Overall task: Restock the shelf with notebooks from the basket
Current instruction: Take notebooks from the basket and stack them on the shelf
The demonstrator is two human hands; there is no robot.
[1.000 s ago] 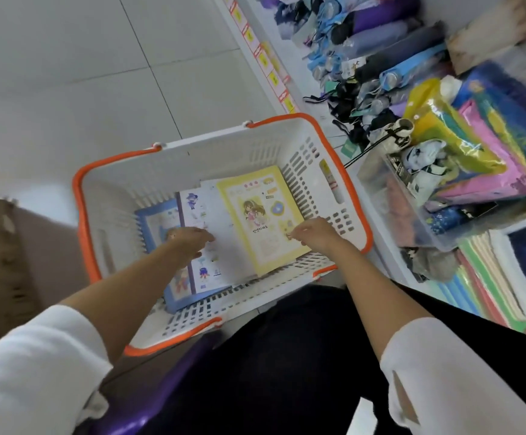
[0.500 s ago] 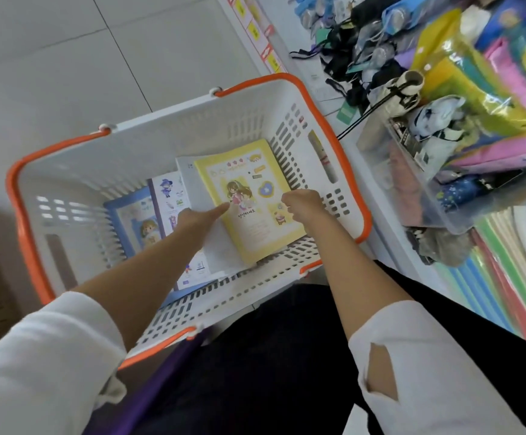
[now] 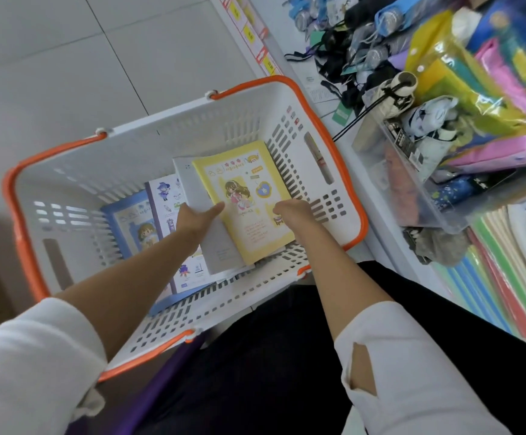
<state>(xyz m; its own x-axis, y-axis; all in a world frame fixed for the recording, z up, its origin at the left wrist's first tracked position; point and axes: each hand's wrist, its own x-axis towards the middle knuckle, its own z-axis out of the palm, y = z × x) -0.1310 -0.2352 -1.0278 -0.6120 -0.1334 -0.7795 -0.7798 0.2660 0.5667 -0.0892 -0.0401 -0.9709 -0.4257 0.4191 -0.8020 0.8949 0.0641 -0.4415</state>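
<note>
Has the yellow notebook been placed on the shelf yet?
No, the yellow notebook lies inside the basket, gripped by the left hand and the right hand.

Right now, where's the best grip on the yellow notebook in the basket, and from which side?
Pinch its two long edges midway, from above. The yellow notebook lies cover-up atop a grey notebook, thin and flat, far corner near the basket wall, so the ends are cramped. The left hand and right hand sit at those edges.
</note>
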